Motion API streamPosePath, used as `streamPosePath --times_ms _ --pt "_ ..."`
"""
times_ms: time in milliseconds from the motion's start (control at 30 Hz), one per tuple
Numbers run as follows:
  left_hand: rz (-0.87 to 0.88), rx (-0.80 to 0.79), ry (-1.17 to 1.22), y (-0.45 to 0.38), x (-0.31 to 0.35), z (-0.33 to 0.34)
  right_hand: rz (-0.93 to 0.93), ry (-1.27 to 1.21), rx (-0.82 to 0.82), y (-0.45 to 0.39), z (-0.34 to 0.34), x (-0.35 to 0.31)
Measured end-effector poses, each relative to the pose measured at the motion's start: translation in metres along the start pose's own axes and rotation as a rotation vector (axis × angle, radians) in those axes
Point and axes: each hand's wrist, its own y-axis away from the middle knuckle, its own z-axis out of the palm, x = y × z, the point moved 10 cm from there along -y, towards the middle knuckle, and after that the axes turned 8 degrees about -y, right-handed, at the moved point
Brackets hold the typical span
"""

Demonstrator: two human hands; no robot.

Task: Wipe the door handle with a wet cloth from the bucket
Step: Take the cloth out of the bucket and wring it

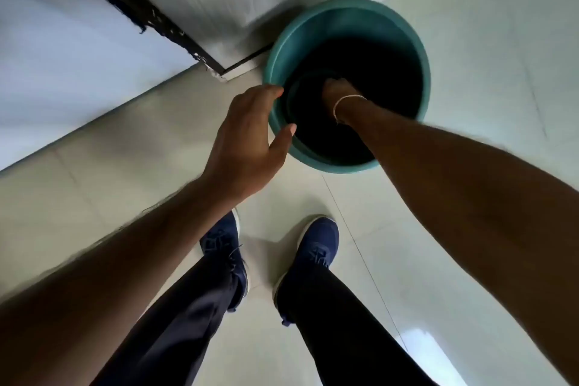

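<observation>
Bucket (346,25) on floor (485,56) ahead of my shoes (316,247), near door corner (206,64). My right hand (336,94) inside bucket; left hand (247,141) at its left rim.

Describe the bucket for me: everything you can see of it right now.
The bucket is round, teal, apparently plastic, with a rolled rim, standing upright on the pale tiled floor near the wall base. Its inside is dark; contents cannot be made out. The left hand rests at its near rim; the right hand reaches down inside.
</observation>
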Motion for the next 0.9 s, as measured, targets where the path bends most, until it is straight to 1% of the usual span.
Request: streamPosePath --times_ms 33,67,100,133,267,367,433,533,700,767,800,900 --pt "0.014 0.011 0.009 -0.001 -0.003 0.001 -0.006 0.039 -0.035 -0.006 0.009 0.000" --pt "0.009 0.015 0.005 -0.002 -0.005 -0.001 -0.030 0.040 -0.029 -0.008 0.011 -0.002" --pt "0.012 0.007 0.002 -0.001 -0.006 0.000 0.000 0.018 -0.038 -0.014 0.016 0.002" --pt "0.018 -0.004 -0.007 0.000 -0.005 0.001 -0.032 0.019 -0.004 -0.015 0.016 -0.002" --pt "0.041 -0.011 -0.005 0.000 -0.007 0.000 0.012 0.013 0.062 -0.017 0.013 0.001" --pt "0.022 -0.039 -0.017 0.000 -0.007 0.000 0.041 -0.029 0.089 -0.014 0.011 0.001" --pt "0.007 -0.055 -0.006 0.000 -0.003 -0.003 0.101 -0.158 0.112 -0.001 0.003 0.001" --pt "-0.012 -0.066 0.013 0.003 0.014 -0.017 0.189 -0.424 0.136 0.037 -0.021 -0.003" --pt "-0.020 -0.034 0.031 0.006 0.063 -0.072 0.298 -0.962 0.364 0.143 -0.107 -0.010" --pt "-0.021 -0.008 0.048 0.007 0.080 -0.092 0.318 -1.154 0.425 0.186 -0.128 -0.010" --pt "-0.010 0.004 0.060 0.009 0.093 -0.107 0.318 -1.236 0.436 0.210 -0.141 -0.011" --pt "0.001 0.027 0.120 0.016 0.133 -0.152 0.296 -1.421 0.399 0.285 -0.178 -0.022"
